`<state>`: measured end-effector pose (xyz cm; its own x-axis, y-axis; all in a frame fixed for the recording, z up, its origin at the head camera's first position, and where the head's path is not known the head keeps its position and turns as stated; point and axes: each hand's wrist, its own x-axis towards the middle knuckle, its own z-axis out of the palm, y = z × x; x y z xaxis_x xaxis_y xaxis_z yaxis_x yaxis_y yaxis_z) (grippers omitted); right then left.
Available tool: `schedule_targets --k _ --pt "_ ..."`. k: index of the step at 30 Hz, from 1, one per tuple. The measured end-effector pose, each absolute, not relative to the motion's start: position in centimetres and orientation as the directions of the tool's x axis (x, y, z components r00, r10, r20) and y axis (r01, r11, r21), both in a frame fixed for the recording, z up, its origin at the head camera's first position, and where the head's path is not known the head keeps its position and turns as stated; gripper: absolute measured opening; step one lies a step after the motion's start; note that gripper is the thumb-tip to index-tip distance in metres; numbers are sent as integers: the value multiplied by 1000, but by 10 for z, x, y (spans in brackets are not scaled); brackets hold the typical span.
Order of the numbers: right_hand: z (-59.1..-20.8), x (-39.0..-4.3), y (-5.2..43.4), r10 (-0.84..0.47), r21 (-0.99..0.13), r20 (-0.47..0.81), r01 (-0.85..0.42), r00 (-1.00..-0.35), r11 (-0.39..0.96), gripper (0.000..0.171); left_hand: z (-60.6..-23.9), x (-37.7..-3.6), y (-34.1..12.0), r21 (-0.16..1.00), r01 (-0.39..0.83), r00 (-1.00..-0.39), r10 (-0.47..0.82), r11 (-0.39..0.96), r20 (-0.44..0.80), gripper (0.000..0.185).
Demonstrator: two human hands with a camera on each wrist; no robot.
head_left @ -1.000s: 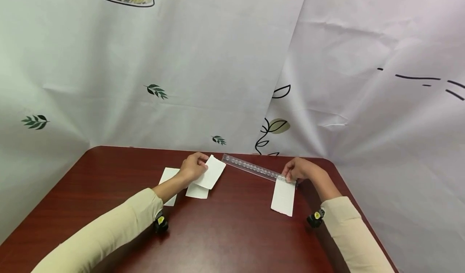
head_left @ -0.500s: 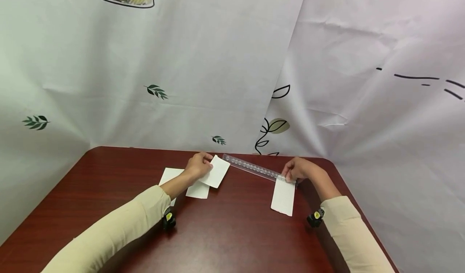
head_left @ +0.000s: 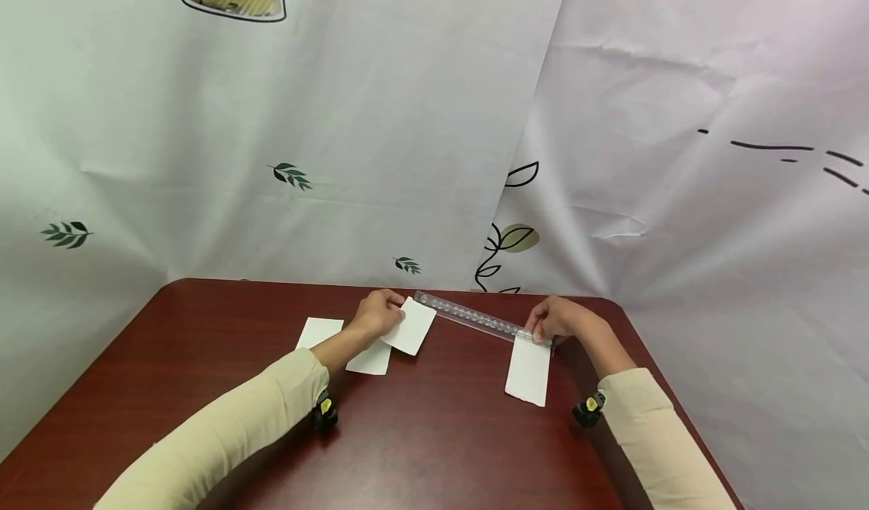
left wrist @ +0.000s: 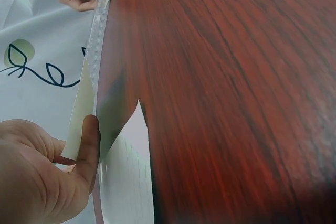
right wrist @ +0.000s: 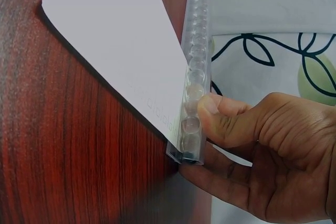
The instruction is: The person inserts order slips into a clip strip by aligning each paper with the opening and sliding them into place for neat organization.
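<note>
So over on the left of the table (head_left: pixel 441 450), the left slip (head_left: pixel 320 331) is partly covered by the left forearm (head_left: pixel 339 350), and the middle slip (head_left: pixel 370 360) is partly hidden behind the held slip (head_left: pixel 411 326), which is pinched between thumb and fingers of the left hand (head_left: pixel 376 314). A clear strip (head_left: pixel 468 315) is slanted across the far side, its right end pinched by the right hand's (head_left: pixel 557 317) thumb and fingers, with the right slip (head_left: pixel 528 370) met there.

- I'm in a screened-off nook, like a makeshift recording booth (home or office, I can't tell).
- White creased sheeting (head_left: pixel 380 118), printed with leaves (head_left: pixel 292 175), hangs behind and beside my reddish wood-grain table (head_left: pixel 434 450).
- Small black cameras (head_left: pixel 324 412) sit at my wrists (head_left: pixel 611 351).
</note>
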<state>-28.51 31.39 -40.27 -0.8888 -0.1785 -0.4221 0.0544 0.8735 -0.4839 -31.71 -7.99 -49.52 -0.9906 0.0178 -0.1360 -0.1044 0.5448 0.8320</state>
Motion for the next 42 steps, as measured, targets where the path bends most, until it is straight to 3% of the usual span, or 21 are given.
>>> schedule_targets --k 16,23,32,42 --pt "-406 -284 311 -185 -511 -411 58 -893 858 13 -492 -311 -67 833 -98 -992 13 544 -125 21" --pt "-405 -285 312 -187 -508 -397 46 -898 860 13 -462 -290 -58 853 -73 -993 41 517 -109 21" --pt "-404 -285 314 -179 -505 -413 61 -893 861 14 -510 -330 -58 849 -93 -991 33 521 -129 23" --pt "-406 -285 315 -162 -496 -424 79 -891 865 15 -466 -293 -46 856 -54 -995 45 515 -90 21"
